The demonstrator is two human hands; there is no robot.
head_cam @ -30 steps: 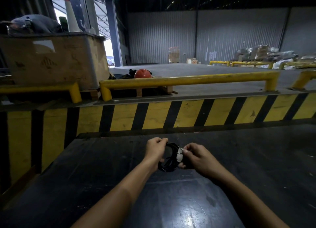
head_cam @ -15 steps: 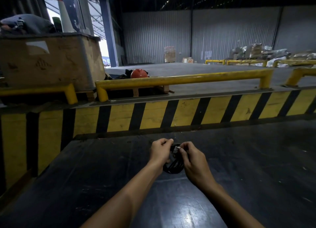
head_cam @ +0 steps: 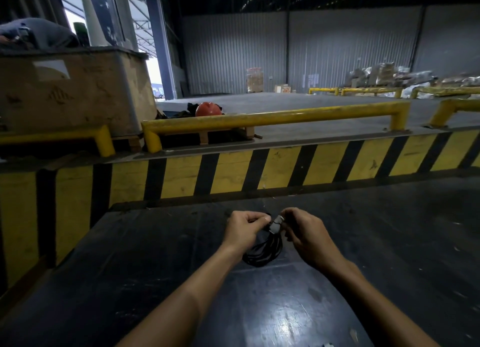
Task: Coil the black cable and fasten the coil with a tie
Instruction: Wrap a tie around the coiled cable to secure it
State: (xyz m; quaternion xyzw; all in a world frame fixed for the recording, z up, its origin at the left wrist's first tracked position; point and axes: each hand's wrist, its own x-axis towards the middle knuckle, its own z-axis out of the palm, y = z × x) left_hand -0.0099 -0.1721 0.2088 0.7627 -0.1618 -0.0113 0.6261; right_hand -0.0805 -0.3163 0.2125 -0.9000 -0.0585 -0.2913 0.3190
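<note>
The black cable (head_cam: 263, 253) is wound into a small coil that hangs between my two hands above the dark tabletop (head_cam: 155, 268). My left hand (head_cam: 245, 229) pinches the top of the coil with thumb and fingers. My right hand (head_cam: 302, 229) grips a light grey tie (head_cam: 276, 223) wrapped around the top of the coil. The coil's upper part is hidden by my fingers.
A yellow-and-black striped barrier (head_cam: 259, 172) runs across just beyond the tabletop's far edge. Behind it are yellow guard rails (head_cam: 272, 118), a large wooden crate (head_cam: 72, 92) at the left and an orange hard hat (head_cam: 207, 109). Warehouse floor stretches beyond.
Both hands have shifted slightly and the coil now hangs lower beneath them. The right hand's fingers have moved at the tie on the coil's top.
</note>
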